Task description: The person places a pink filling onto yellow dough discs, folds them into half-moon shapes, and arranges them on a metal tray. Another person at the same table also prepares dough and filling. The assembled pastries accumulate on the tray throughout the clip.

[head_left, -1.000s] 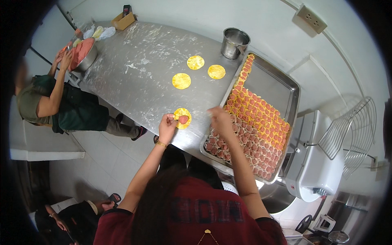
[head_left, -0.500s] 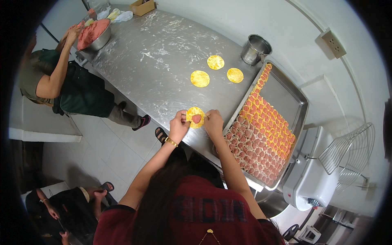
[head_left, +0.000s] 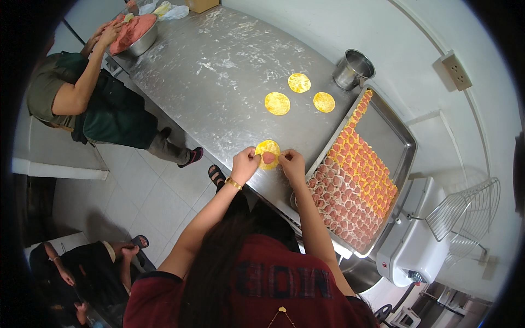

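A round yellow dumpling wrapper (head_left: pixel 267 146) is between my hands at the table's near edge, with a small lump of pink meat filling (head_left: pixel 268 158) on it. My left hand (head_left: pixel 245 165) pinches the wrapper's left edge between thumb and fingers. On the opposite side, my right hand (head_left: pixel 293 165) has its fingertips closed at the right edge. Farther up the table lie three more yellow wrappers, the nearest wrapper (head_left: pixel 277 103) being left of the other two. To my right, a large metal tray (head_left: pixel 407 143) holds rows of filled dumplings (head_left: pixel 355 188), some yellow and some pale.
Flour streaks the steel table (head_left: pixel 219 93). A metal pot (head_left: pixel 354 69) stands by the wall beyond the tray. At the far left a co-worker has both hands in a bowl (head_left: pixel 145 44) of pink meat. A white machine (head_left: pixel 413 240) with a wire guard sits right of the tray.
The view has shifted slightly, so the table things appear farther right. My right fingers have curled in more at the wrapper's edge. The co-worker's hands have moved over the meat.
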A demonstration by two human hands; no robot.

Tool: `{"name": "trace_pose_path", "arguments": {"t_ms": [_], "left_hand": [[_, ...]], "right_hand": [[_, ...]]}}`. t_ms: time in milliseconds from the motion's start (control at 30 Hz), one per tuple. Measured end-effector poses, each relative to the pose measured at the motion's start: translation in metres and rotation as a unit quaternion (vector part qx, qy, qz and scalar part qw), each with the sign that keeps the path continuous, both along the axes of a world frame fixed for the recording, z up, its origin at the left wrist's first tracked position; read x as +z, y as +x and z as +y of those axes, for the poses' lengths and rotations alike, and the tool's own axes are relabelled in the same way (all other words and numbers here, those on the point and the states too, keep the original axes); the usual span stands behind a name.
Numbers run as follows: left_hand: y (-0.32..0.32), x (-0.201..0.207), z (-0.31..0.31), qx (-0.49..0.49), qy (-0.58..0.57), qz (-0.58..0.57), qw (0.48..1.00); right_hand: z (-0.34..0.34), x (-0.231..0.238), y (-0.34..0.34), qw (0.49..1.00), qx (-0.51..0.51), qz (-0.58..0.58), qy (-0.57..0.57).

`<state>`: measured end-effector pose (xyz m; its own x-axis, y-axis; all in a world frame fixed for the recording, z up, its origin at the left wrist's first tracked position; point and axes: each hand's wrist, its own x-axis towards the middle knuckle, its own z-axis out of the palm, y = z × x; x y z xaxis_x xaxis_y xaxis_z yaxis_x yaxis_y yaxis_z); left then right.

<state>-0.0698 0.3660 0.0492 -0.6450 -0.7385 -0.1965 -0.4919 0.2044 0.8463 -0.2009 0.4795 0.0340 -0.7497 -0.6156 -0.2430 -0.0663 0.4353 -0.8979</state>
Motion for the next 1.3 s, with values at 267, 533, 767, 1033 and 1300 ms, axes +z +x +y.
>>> {"name": "trace_pose_path", "arguments": {"t_ms": [267, 533, 767, 1033, 1300], "left_hand": [[0.005, -0.012, -0.002, 0.017, 0.305, 0.139, 0.942], [0.002, -0.007, 0.000, 0.002, 0.347, 0.196, 0.917], [-0.006, -0.003, 0.003, 0.019, 0.365, 0.247, 0.897], [-0.009, 0.020, 0.010, 0.005, 0.360, 0.320, 0.876], [-0.008, 0.009, 0.011, 0.001, 0.362, 0.251, 0.898]], "right_hand": [[0.003, 0.000, 0.007, 0.934, -0.071, -0.297, -0.188], [0.003, 0.007, 0.011, 0.948, 0.006, -0.236, -0.211], [0.008, 0.025, 0.006, 0.946, -0.029, -0.221, -0.233], [0.015, 0.043, 0.004, 0.959, 0.001, -0.172, -0.225], [0.024, 0.036, -0.004, 0.986, 0.048, -0.048, -0.153]]}}
